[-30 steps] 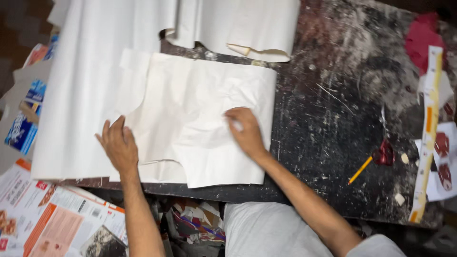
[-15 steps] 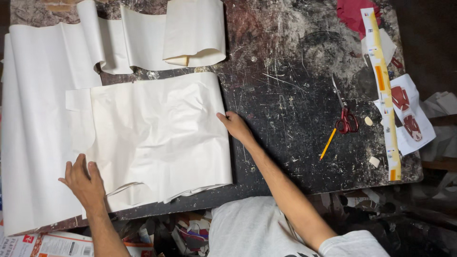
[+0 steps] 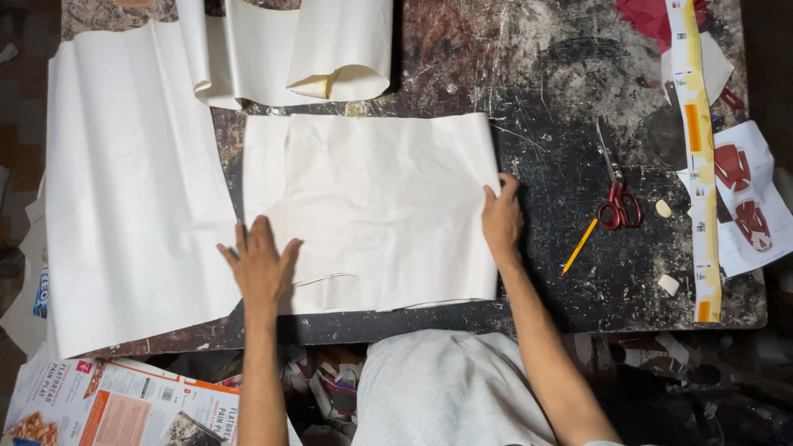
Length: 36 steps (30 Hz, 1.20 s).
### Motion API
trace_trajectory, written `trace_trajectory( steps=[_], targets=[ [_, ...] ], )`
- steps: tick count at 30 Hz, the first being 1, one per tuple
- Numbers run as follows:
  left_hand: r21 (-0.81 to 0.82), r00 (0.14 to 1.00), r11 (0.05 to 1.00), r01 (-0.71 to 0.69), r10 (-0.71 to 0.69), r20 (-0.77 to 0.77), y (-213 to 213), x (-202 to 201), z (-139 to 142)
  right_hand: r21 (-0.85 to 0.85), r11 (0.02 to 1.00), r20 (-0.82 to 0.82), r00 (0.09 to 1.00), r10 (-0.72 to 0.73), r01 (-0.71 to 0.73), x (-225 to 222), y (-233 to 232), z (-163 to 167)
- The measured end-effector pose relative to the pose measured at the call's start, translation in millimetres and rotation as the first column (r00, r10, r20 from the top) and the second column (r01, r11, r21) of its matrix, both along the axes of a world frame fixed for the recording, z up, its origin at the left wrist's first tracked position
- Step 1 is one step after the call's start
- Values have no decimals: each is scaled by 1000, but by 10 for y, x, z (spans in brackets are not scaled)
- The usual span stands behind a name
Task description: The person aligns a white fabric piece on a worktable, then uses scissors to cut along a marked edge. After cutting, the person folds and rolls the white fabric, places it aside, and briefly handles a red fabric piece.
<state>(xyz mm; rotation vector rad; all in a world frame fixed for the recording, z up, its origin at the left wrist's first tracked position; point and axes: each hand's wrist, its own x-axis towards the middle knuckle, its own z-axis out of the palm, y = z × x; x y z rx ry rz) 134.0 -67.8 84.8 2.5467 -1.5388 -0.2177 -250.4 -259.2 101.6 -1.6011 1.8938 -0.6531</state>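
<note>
A creased white paper sheet (image 3: 372, 198) lies flat on the dark, paint-stained table (image 3: 562, 99). My left hand (image 3: 260, 264) rests palm down with fingers spread on the sheet's lower left part. At the sheet's right edge my right hand (image 3: 501, 219) holds the paper, fingers bent over the edge. A large white paper (image 3: 132, 182) covers the table's left side, and curled white paper rolls (image 3: 330, 49) lie at the back.
Red-handled scissors (image 3: 615, 186) and a yellow pencil (image 3: 580, 246) lie right of the sheet. A long yellow-and-white strip (image 3: 698, 157) and printed paper with red shapes (image 3: 743, 198) sit at the right edge. Printed cardboard boxes (image 3: 116, 400) lie on the floor, lower left.
The view has shifted. My left hand moved from the big paper's lower edge onto the creased sheet. My right hand stays at the sheet's right edge, and the sheet lies flatter.
</note>
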Motion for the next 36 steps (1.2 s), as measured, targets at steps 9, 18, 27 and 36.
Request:
trace_trajectory(
  steps=[9,18,27,36],
  targets=[
    [1,792,918,396,-342,505,-847,-1578,-279,-139,988,-144,988,51,-71,-389,44,-146],
    [-306,903,873,380,-422,-80,-935,-1778,-323,-156,985,-8,997,75,-75,-690,-12,-21],
    [-339,904,863,375,-421,-70,-874,-1686,-362,-108,933,370,857,358,-343,247,-37,1255],
    [-305,950,927,220,-275,-151,-532,-1476,-395,-32,819,296,777,555,-573,2473,4,1320]
  ],
)
